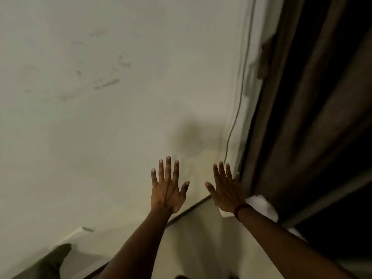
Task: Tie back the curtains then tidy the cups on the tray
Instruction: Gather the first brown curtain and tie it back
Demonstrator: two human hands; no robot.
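Pale, scuffed wall (pixel 100 117) filled most of our view, marked with faint smudges on its upper left and crossed by a soft shadow (pixel 189 135) just above our fingers. We held our left hand (pixel 168 190) up in front of that wall, back toward the camera, fingers straight and spread wide, holding nothing. Our right hand (pixel 227 190) was raised beside it, apart from the left, likewise wide with straight fingers and nothing in its grasp; a dark red band (pixel 241 208) circled its wrist. Along the right side hung the brown curtain (pixel 302 137) in heavy, dark vertical folds, its near edge just beside the little-finger side of our right hand, though we could not tell whether the two touched. White fabric (pixel 259 204) showed at the curtain's edge, behind and below our right wrist. A thin cable (pixel 242 77) ran down the wall close to the curtain's edge, ending near our right fingertips. A dark strip (pixel 189 210) slanted between our two wrists. A blurred dark shape (pixel 52 260) lay at the lower left corner; we could not tell what it was.
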